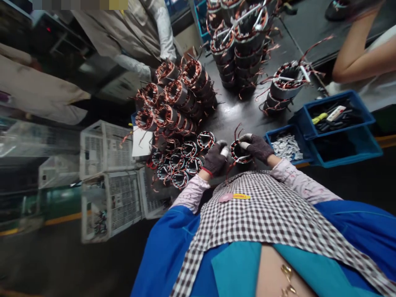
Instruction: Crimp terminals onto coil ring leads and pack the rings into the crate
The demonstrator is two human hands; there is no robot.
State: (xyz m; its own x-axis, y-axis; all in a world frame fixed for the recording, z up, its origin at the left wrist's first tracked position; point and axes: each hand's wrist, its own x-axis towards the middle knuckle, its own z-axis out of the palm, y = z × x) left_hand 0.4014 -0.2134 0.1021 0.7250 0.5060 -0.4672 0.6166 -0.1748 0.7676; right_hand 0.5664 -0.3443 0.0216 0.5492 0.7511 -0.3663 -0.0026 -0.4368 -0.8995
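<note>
A motor stator (232, 156) with copper windings, white insulation and loose lead wires stands on the dark worktop in front of me. My right hand (257, 147), in a dark glove with pale fingertips, grips its right rim at the windings. Just left of the stator is my left hand (215, 157), gloved the same way, its fingers drawn together. Whatever may be between those fingers is too small to make out. Several finished-looking stators with white slot pieces, one of them a stator (206, 140), stand close beyond my left hand.
Stacked copper-wound stators (176, 93) rise at left, with more stacks (241, 57) at the back. A short stator stack (280, 93) is at right. Blue bins (337, 134) hold dark sleeves; another bin (269, 134) holds white pieces. White crates (123, 202) stand left. Co-workers' arms (355, 53) are nearby.
</note>
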